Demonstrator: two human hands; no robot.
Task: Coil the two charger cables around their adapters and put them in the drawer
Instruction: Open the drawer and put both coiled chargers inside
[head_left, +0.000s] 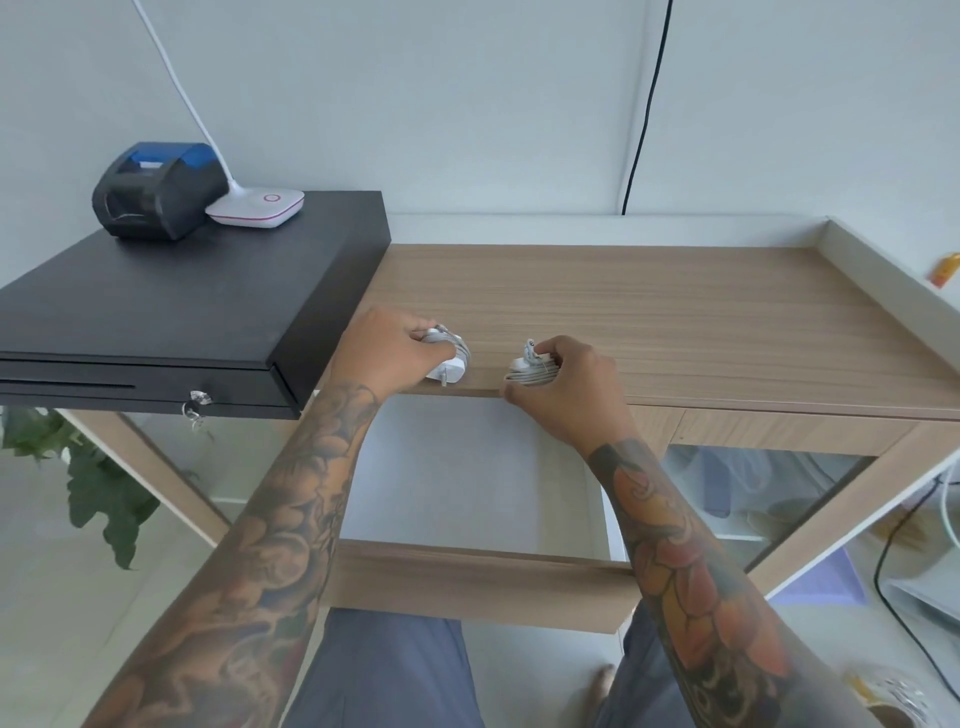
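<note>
Left grip: the left hand (382, 351) is curled round the left adapter (448, 359), a white block with its cable already wound about it; fingers are wrapped over the top and the bundle is held against the tabletop (649, 312), at the front edge.
Right grip: the right hand (563, 387) is clenched on the right adapter (530, 368), likewise wound with grey-white cable, a plug end being seen to stick up above the fingers; this bundle is also set at the front edge of the tabletop, just beside the left one but apart from it.
Drawer: the drawer (467, 577) is pulled out below the front edge of the tabletop, directly under both bundles; its white floor is seen between the forearms.
Step in hand: coiling is judged finished on both; the bundles are being taken up for stowing.
Next move: both bundles are to be lifted off the tabletop edge, brought down and lowered into the drawer, the grasp being kept tight enough that no turns slip loose before release.
Risk: the upstanding plug end may be caught on the tabletop edge.
</note>
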